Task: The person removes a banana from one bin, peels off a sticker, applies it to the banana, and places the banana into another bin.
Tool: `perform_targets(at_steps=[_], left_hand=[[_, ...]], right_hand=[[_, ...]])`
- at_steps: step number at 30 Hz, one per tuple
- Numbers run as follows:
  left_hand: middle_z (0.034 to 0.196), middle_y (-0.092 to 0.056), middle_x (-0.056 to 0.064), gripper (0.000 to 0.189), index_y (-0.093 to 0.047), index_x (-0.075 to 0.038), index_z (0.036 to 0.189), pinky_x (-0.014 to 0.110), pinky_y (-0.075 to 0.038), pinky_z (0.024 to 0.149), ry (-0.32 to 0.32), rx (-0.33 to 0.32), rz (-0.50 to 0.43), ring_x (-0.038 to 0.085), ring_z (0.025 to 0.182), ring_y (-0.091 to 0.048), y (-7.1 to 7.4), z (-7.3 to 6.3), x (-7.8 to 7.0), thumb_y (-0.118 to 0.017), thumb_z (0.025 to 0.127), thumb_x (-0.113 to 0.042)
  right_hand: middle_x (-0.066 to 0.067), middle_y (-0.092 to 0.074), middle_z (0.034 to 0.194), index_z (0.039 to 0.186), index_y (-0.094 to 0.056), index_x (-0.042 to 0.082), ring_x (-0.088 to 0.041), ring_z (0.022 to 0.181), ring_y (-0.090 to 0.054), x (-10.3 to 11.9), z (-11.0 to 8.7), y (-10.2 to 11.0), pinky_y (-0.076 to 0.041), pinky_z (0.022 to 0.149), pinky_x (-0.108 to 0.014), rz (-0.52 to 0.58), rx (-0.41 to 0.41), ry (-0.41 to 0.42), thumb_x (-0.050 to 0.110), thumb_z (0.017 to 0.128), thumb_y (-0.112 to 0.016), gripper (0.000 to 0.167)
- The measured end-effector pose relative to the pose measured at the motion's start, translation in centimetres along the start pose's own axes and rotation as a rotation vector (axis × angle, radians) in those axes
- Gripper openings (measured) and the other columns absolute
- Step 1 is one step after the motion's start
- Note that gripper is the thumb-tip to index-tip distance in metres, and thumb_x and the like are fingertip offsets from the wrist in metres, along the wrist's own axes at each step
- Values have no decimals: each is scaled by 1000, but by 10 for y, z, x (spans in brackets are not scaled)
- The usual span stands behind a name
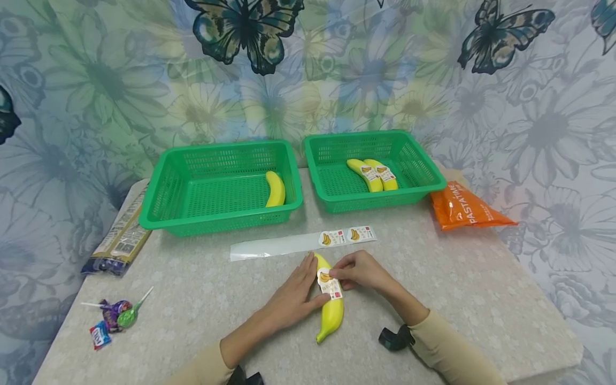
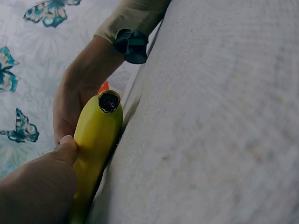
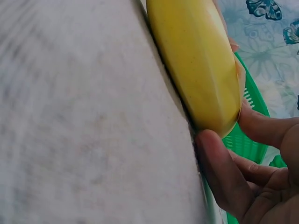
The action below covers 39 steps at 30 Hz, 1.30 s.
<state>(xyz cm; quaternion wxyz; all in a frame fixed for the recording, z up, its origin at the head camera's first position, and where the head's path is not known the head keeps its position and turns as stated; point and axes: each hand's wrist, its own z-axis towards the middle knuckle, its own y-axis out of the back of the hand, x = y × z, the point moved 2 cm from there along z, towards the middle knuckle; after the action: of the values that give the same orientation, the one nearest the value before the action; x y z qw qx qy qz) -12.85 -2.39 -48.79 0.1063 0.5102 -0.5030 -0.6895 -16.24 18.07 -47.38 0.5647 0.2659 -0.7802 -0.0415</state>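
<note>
A yellow banana lies on the table in front of me, its stem end toward me. A white label sticker with a banana picture lies along its upper side. My left hand rests against the banana's left side with fingers extended, its thumb on the lower part of the sticker. From the right, my right hand holds the banana near its far end, thumb on the sticker and other fingers curled at the side. The right wrist view shows that thumb at the sticker's edge. The stem end faces the left wrist view.
Behind lies a clear backing strip with two labels. One plain banana is in the left green basket; two labelled bananas are in the right basket. An orange packet, lollipops and a long pack lie around.
</note>
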Motion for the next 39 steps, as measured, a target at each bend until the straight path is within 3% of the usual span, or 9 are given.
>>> perform_targets(at_steps=[6,11,18,25,32,35,39], left_hand=[[166,-1,9,105,-6,-4,156,44,-20,123,8,21,-15,23,153,-6,6,11,2,-54,87,-68],[165,-10,12,115,-13,-1,155,43,-18,124,21,19,-5,25,153,-12,12,21,5,-67,78,-67],[158,-33,12,110,-32,-4,152,53,-37,113,46,-55,45,30,147,-31,14,29,5,-76,70,-62],[148,-49,11,93,-47,-6,144,56,-47,102,21,-155,103,30,136,-48,16,36,4,-75,71,-56],[139,-58,11,73,-56,-9,138,46,-52,98,-40,-265,175,29,126,-58,15,35,11,-72,77,-46],[139,-58,10,73,-55,-9,139,43,-52,99,-61,-271,176,28,125,-58,14,35,14,-71,78,-47],[142,-55,11,76,-52,-8,141,42,-50,102,-75,-222,153,29,128,-56,15,35,13,-69,80,-49]], right_hand=[[-12,-75,89,103,-72,-4,-13,66,-70,-2,-1,2,-61,63,-31,36,33,18,25,85,-76,35],[-14,-75,92,105,-72,-5,-13,68,-71,-2,-2,1,-61,64,-32,51,57,42,26,86,-75,36],[-11,-75,90,100,-74,-2,-11,66,-69,-2,-2,3,-61,62,-29,38,45,47,28,84,-76,34],[-9,-75,85,96,-76,-1,-13,63,-70,-1,-4,5,-60,60,-29,46,24,8,29,82,-78,32],[-5,-73,76,93,-77,1,-11,58,-67,2,-5,4,-58,57,-26,-11,11,-47,37,80,-79,38],[-5,-73,77,93,-76,1,-12,61,-68,2,-6,4,-59,58,-27,-13,26,-61,37,80,-80,39],[-6,-74,80,92,-76,0,-13,65,-70,-1,-7,4,-60,61,-28,17,39,-61,35,79,-80,38]])
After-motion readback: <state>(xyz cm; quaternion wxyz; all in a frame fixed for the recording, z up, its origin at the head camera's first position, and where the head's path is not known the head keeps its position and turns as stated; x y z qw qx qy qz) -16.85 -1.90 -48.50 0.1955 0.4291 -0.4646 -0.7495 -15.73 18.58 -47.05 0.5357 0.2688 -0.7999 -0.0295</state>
